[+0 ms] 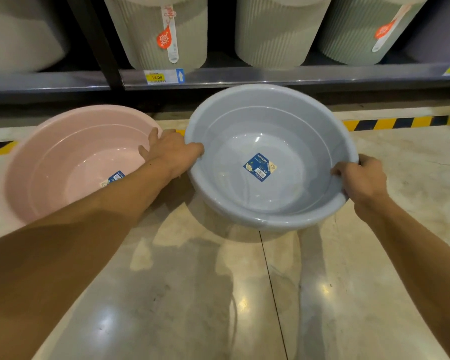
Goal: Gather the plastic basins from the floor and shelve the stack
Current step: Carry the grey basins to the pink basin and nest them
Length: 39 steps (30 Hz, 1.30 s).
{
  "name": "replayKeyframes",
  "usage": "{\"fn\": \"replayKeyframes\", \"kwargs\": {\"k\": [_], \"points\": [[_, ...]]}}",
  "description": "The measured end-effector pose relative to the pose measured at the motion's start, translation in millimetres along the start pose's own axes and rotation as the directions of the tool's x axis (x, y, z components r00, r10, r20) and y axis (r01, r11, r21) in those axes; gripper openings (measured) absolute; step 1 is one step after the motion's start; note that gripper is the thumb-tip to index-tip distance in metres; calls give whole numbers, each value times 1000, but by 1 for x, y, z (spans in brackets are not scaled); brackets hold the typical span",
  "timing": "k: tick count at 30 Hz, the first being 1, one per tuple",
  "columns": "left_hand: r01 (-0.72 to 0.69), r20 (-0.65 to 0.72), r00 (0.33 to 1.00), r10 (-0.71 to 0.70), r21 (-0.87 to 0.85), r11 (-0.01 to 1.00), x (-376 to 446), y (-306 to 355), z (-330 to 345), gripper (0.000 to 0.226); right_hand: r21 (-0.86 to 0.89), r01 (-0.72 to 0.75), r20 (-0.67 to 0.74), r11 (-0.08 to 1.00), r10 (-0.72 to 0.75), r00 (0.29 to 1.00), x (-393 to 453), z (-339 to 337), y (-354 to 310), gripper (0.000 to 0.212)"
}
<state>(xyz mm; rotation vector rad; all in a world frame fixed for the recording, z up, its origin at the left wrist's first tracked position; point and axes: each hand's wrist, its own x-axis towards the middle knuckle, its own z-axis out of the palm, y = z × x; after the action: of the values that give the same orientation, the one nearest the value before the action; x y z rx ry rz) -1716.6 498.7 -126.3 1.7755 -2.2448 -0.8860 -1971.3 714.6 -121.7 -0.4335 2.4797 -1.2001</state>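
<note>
A grey-blue plastic basin (270,131) with a blue label on its bottom is tilted toward me, raised a little off the floor. My right hand (361,180) grips its right rim. My left hand (172,152) holds its left rim with the thumb, while its fingers spread over the right rim of a pink basin (63,162). The pink basin sits on the floor at the left, also with a blue label inside, partly hidden by my left forearm.
A low shelf (270,76) runs across the back, bearing several ribbed pale bins (164,32) and a yellow price tag (156,77). Yellow-black hazard tape (400,122) marks the floor in front of it. Glossy marble floor (218,294) lies below my arms.
</note>
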Motion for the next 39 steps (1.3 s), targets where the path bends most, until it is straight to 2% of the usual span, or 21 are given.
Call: {"fn": "replayKeyframes", "kwargs": {"k": [4, 9, 12, 20, 23, 31, 33, 36, 39], "points": [[39, -58, 997, -52, -199, 979, -14, 8, -51, 48, 7, 77, -10, 997, -76, 997, -5, -8, -54, 34], [54, -83, 993, -86, -330, 942, -25, -15, -131, 22, -4, 175, 38, 985, -174, 984, -25, 9, -142, 28], [82, -137, 981, -137, -346, 935, -39, -43, -178, 15, -43, 188, 72, 981, -185, 980, -50, 38, -181, 23], [179, -133, 963, -236, -338, 924, -66, -115, -271, 26, -120, 208, 241, 971, -174, 955, -127, 98, -240, 30], [203, -92, 965, -245, -330, 922, -67, -139, -274, 48, -164, 244, 286, 956, -190, 939, -138, 121, -239, 27], [304, -90, 933, -349, -328, 895, -53, -226, -222, 20, -367, 330, 410, 870, -168, 896, -141, 204, -203, 26], [312, -92, 928, -360, -334, 889, -48, -244, -209, 28, -374, 347, 433, 860, -169, 885, -139, 222, -192, 25], [335, -87, 919, -386, -346, 876, -41, -259, -192, 55, -367, 347, 451, 863, -160, 878, -137, 243, -174, 25], [345, -99, 909, -404, -364, 865, -38, -265, -179, 58, -355, 333, 448, 874, -154, 881, -134, 255, -161, 20]]}}
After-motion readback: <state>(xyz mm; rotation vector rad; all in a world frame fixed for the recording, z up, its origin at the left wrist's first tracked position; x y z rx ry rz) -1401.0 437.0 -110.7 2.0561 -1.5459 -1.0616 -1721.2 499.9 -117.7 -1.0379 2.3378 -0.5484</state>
